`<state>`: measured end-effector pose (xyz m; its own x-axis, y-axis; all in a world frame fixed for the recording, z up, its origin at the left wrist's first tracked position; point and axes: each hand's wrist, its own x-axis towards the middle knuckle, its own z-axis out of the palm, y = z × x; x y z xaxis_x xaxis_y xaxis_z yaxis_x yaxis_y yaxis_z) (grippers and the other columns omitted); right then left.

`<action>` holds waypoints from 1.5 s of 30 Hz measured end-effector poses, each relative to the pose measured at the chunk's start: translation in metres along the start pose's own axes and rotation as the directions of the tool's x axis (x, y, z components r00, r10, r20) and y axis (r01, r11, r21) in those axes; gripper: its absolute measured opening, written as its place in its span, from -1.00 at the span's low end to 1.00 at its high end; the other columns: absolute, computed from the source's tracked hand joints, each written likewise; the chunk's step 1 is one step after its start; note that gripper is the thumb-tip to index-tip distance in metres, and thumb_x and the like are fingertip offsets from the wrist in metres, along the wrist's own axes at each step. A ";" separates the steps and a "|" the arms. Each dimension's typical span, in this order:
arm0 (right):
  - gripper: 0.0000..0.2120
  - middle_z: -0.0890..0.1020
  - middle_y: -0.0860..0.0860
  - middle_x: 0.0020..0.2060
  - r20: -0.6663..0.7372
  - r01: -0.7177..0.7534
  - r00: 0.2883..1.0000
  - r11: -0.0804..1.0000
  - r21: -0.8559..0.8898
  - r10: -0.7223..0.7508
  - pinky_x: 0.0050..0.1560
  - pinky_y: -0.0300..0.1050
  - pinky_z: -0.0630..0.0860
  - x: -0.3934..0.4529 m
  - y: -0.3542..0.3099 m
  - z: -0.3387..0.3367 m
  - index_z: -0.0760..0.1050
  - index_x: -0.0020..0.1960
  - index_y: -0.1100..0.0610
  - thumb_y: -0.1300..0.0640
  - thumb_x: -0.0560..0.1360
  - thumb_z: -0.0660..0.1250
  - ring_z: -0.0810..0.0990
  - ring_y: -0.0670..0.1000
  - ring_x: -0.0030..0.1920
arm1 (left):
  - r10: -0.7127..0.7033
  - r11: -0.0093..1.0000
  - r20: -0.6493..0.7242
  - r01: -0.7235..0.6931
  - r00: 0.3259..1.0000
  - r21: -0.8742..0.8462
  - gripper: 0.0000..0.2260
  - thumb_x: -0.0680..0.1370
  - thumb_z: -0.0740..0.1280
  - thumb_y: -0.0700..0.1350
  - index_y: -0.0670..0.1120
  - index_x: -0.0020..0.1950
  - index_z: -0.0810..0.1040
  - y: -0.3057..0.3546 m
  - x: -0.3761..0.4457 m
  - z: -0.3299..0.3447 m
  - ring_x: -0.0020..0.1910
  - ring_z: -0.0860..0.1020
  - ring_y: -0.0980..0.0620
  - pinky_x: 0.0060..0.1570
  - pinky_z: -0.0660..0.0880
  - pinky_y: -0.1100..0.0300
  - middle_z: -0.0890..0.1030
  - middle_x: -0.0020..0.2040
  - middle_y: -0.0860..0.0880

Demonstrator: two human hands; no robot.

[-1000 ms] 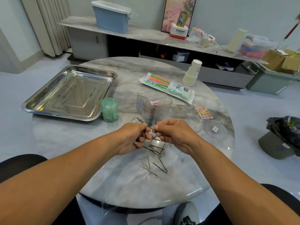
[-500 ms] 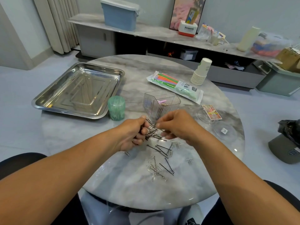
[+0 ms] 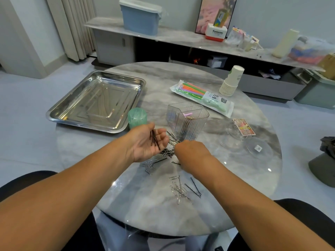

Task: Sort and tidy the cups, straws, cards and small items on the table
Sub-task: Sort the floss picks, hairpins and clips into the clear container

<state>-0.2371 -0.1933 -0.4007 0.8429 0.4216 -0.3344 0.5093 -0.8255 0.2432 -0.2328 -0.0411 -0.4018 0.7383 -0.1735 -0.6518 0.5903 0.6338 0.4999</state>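
Left hand (image 3: 147, 142) now turned palm-up cradling hairpins (image 3: 155, 141); right hand (image 3: 190, 149) grip unclear.

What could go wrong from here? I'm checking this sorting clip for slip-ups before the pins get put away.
1. The left hand lies palm up with its grip loose, so the dark hairpins resting on it could slide off.
2. The right hand reaches into the mixed pile right beside the clear ribbed organizer; a nudge might tip it.
3. The paper clips near the table edge could get swept off.
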 end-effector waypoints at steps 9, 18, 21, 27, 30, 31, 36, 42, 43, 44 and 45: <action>-0.78 0.42 0.02 -0.26 0.015 -0.068 0.998 0.985 0.155 0.067 -0.22 -0.09 0.40 0.006 0.010 0.009 0.34 -0.23 0.14 0.18 0.45 0.39 0.54 0.14 -0.16 | -0.042 0.992 0.059 0.035 0.997 0.119 -0.34 0.67 0.02 0.28 -0.31 0.27 0.49 -0.002 0.003 -0.008 0.05 0.65 -0.26 -0.06 0.64 -0.15 0.64 -0.01 -0.29; -0.66 0.60 0.11 -0.45 0.182 -0.205 0.960 0.093 0.974 0.213 -0.45 -0.21 0.29 0.000 0.030 -0.018 0.63 -0.15 0.30 0.07 0.23 0.58 0.43 0.01 -0.45 | -0.101 0.982 0.117 0.080 0.988 0.172 -0.25 0.64 -0.02 0.35 -0.32 0.27 0.51 -0.015 0.010 -0.003 -0.13 0.64 -0.19 -0.25 0.68 0.03 0.63 -0.13 -0.26; -0.88 0.64 0.17 -0.44 0.188 -0.190 0.960 -0.010 0.982 0.210 -0.54 -0.29 0.42 -0.002 0.019 -0.015 0.64 -0.09 0.35 0.29 0.44 0.51 0.54 -0.04 -0.53 | -0.124 0.980 0.197 0.088 0.973 0.179 -0.23 0.65 -0.05 0.34 -0.33 0.12 0.58 -0.020 0.010 0.002 -0.30 0.61 -0.13 -0.22 0.67 0.07 0.61 -0.22 -0.25; -0.84 0.72 0.08 -0.29 -0.111 0.011 0.921 0.259 0.966 0.373 -0.31 -0.10 0.56 -0.001 0.034 -0.014 0.66 -0.14 0.16 0.12 0.58 0.40 0.63 -0.05 -0.36 | -0.130 0.980 0.160 0.102 0.979 0.173 -0.37 0.68 0.00 0.27 -0.28 0.07 0.53 -0.017 0.005 0.008 -0.37 0.60 -0.05 -0.45 0.59 0.18 0.59 -0.22 -0.22; -0.79 0.66 0.04 -0.31 -0.271 0.122 0.878 0.362 0.924 0.395 -0.22 -0.14 0.55 -0.002 0.035 -0.012 0.66 -0.09 0.10 0.05 0.63 0.32 0.60 -0.17 -0.34 | -0.148 0.962 0.159 0.104 0.976 0.254 -0.39 0.67 0.00 0.29 -0.22 0.09 0.53 -0.015 0.003 0.009 -0.40 0.51 0.04 -0.51 0.50 0.28 0.52 -0.28 -0.12; -0.79 0.65 -0.01 -0.33 -0.274 0.146 0.895 0.350 0.925 0.351 -0.20 -0.24 0.54 -0.003 0.032 -0.012 0.66 -0.04 0.06 0.04 0.65 0.29 0.61 -0.23 -0.33 | -0.161 0.958 0.172 0.111 0.972 0.266 -0.39 0.66 0.01 0.31 -0.22 0.06 0.53 -0.016 0.002 0.009 -0.40 0.49 0.06 -0.52 0.48 0.29 0.51 -0.28 -0.11; -0.74 0.70 0.07 -0.22 -0.224 0.183 0.971 0.349 0.919 0.080 0.05 0.03 0.59 -0.008 0.022 -0.011 0.66 0.11 0.01 0.01 0.69 0.20 0.63 -0.07 -0.24 | -0.165 0.962 0.202 0.113 0.965 0.247 -0.42 0.64 0.05 0.33 -0.19 -0.03 0.49 -0.013 -0.001 0.014 -0.45 0.45 0.07 -0.60 0.38 0.31 0.48 -0.31 -0.09; -0.79 0.71 -0.09 0.00 -0.312 0.285 0.827 0.129 0.950 0.467 0.17 0.07 0.62 -0.009 0.060 -0.030 0.61 0.21 -0.09 0.07 0.67 0.25 0.67 -0.09 0.07 | -0.083 0.963 0.206 0.026 0.975 0.267 -0.70 0.73 0.11 0.00 -0.17 0.07 0.53 0.027 -0.008 0.045 -0.45 0.39 0.15 -0.60 0.30 0.37 0.46 -0.32 -0.03; -0.82 0.71 -0.08 -0.03 -0.283 0.278 0.800 0.091 0.956 0.529 0.12 0.06 0.64 -0.010 0.070 -0.034 0.61 0.12 -0.11 0.09 0.67 0.26 0.68 -0.07 0.04 | -0.048 0.949 0.200 -0.018 0.979 0.314 -0.76 0.73 0.12 -0.08 -0.16 0.08 0.53 0.037 -0.008 0.056 -0.45 0.39 0.15 -0.60 0.30 0.37 0.47 -0.32 -0.03; -0.82 0.72 -0.08 -0.07 -0.242 0.261 0.784 0.051 0.964 0.571 0.06 0.02 0.66 -0.011 0.080 -0.036 0.62 0.08 -0.11 0.10 0.66 0.27 0.68 -0.05 0.01 | -0.002 0.917 0.193 -0.075 0.981 0.391 -0.79 0.72 0.13 -0.14 -0.16 0.09 0.53 0.046 -0.006 0.069 -0.44 0.39 0.16 -0.58 0.30 0.38 0.47 -0.32 -0.02; -0.83 0.71 -0.08 -0.10 -0.198 0.236 0.777 0.016 0.972 0.598 0.01 -0.02 0.67 -0.013 0.090 -0.037 0.64 0.07 -0.07 0.12 0.65 0.28 0.68 -0.03 -0.02 | 0.052 0.861 0.185 -0.138 0.981 0.490 -0.81 0.72 0.13 -0.18 -0.17 0.09 0.53 0.052 -0.004 0.086 -0.42 0.39 0.16 -0.56 0.30 0.38 0.46 -0.31 -0.02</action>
<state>-0.1955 -0.2593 -0.3403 0.9936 -0.0916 0.0663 0.0384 -0.2782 -0.9598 -0.1769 -0.0721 -0.3242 0.8153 -0.2771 -0.5083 0.5664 0.1995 0.7996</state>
